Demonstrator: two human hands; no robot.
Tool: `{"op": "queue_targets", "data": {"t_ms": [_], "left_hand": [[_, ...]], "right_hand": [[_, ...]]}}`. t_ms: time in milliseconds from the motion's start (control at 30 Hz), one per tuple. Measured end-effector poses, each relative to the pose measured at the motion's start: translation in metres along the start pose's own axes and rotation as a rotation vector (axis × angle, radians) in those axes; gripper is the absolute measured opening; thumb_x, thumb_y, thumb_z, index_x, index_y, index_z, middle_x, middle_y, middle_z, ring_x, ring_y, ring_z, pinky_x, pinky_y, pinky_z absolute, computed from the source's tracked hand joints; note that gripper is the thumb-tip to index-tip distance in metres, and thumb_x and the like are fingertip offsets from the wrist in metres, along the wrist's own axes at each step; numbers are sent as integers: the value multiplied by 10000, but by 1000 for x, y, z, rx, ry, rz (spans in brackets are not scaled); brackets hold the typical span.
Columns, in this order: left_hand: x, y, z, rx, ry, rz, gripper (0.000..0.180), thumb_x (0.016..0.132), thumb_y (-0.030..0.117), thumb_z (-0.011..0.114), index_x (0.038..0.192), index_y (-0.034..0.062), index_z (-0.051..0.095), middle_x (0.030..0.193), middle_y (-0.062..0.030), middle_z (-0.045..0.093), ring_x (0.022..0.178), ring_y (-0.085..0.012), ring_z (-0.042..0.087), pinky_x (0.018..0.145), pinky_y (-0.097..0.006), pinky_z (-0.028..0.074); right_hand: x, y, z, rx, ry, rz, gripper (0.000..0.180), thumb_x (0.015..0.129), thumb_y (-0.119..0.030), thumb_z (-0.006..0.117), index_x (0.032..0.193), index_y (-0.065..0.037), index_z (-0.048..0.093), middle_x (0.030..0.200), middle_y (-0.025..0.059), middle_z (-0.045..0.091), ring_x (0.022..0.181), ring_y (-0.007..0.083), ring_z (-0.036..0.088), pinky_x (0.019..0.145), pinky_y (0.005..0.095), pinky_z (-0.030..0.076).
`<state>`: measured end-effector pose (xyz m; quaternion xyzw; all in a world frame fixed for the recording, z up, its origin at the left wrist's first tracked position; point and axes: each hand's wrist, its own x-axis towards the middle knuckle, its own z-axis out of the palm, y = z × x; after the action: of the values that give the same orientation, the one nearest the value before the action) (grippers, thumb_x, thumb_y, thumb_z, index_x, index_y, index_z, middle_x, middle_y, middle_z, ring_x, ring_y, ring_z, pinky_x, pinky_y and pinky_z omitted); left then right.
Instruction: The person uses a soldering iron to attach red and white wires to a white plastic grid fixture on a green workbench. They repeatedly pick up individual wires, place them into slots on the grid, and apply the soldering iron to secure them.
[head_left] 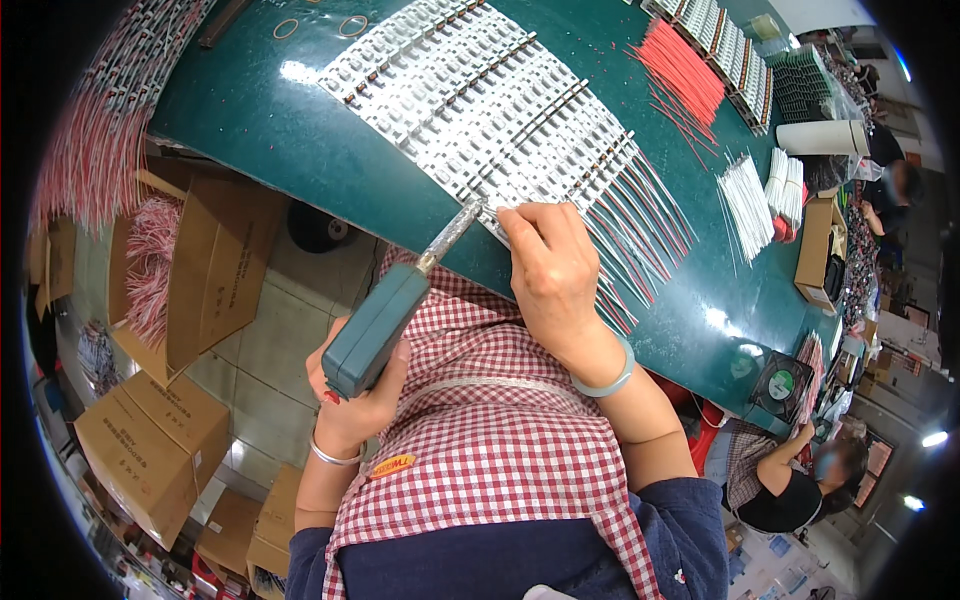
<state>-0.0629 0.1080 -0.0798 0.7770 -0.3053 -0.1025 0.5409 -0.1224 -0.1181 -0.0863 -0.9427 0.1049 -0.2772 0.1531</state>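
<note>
Cardboard boxes and tiled floor adjoin the green surface, while the fingers of the left hand grasp a soldering gun, long axis slanting forward-right, ending at the white module panel, where the right hand's grip is unclear.

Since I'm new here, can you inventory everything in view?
Table: one, green, centre
Wired modules: many, white, on table
Red wires: many, red, upper right
White wires: many, white, right
Boxed wires: many, pinkish, left
Roll: one, white, upper right
Boxes: several, brown, mostly left
Co-workers: at least two, black tops, right
Handheld tool: one, green, centre left
Apron: one, red checked, lower centre
Left fingers: several, bare, around tool
Right fingers: several, bare, by modules
</note>
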Motion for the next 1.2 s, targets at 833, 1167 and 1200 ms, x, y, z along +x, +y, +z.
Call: {"op": "queue_targets", "data": {"t_ms": [833, 1167, 1200], "left_hand": [[-15, -11, -2, -20, 43, -62, 232, 773, 19, 761, 988, -40, 696, 867, -131, 686, 687, -188, 667, 600, -262, 514], [-19, -12, -4, -19, -2, -105, 199, 767, -12, 745, 956, -44, 691, 863, -130, 680, 674, -192, 654, 593, -268, 506], [-20, -13, -4, -19, -11, -112, 196, 766, -16, 743, 951, -45, 689, 861, -129, 679, 671, -192, 652, 593, -269, 505]], "right_hand": [[-4, 4, 8, -19, 41, -38, 258, 689, 43, 662, 945, 22, 683, 857, 95, 600, 784, 251, 571, 641, 342, 487], [-12, -1, 11, 30, 37, -40, 293, 685, 50, 658, 973, 13, 700, 845, 84, 597, 766, 241, 564, 625, 340, 479], [-12, -1, 11, 27, 29, -39, 297, 682, 52, 656, 973, 13, 700, 846, 83, 597, 763, 241, 562, 625, 340, 477]]}}
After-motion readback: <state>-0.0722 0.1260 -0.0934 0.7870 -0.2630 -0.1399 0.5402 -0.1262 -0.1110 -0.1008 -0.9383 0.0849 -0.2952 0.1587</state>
